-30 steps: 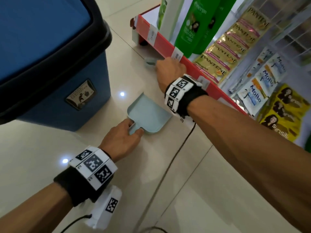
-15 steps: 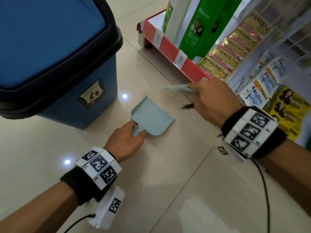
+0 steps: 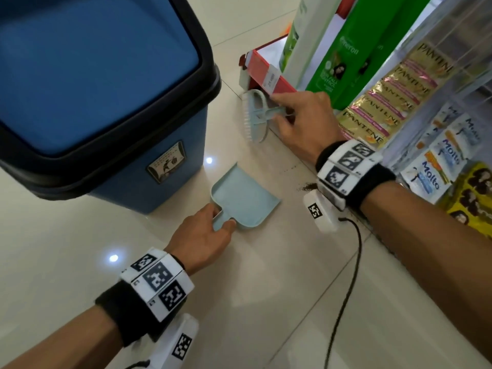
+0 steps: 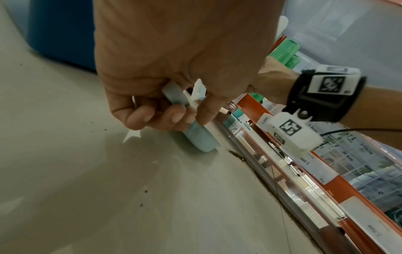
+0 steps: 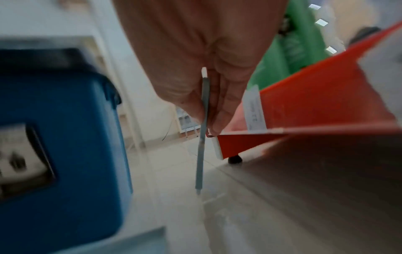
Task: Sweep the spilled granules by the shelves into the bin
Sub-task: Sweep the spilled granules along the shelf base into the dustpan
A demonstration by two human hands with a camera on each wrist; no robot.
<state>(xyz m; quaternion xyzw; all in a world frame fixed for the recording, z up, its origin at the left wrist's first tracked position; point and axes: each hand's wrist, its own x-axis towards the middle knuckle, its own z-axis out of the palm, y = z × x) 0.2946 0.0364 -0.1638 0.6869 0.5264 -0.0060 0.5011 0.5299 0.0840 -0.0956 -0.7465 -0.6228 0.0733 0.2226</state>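
A pale blue dustpan [image 3: 245,198] lies flat on the tiled floor, and my left hand [image 3: 205,235] grips its short handle [image 4: 195,135]. My right hand [image 3: 303,118] holds a pale blue hand brush [image 3: 254,115] by its handle [image 5: 203,137], up by the far end of the red shelf edge [image 3: 269,75], bristles facing left. A small heap of dark granules [image 3: 308,186] lies on the floor by my right wrist. More granules [image 4: 256,173] trail along the shelf base. The blue bin [image 3: 93,97] with a black rim stands to the left.
Green shampoo bottles [image 3: 338,62] and hanging sachets [image 3: 386,102] fill the shelf on the right. A black cable [image 3: 343,288] runs from my right wrist across the floor. Bare tiles stretch between the bin and the shelf.
My right hand has swung the brush from beside the granule heap back to the far end of the shelf. The left hand and dustpan have stayed put.
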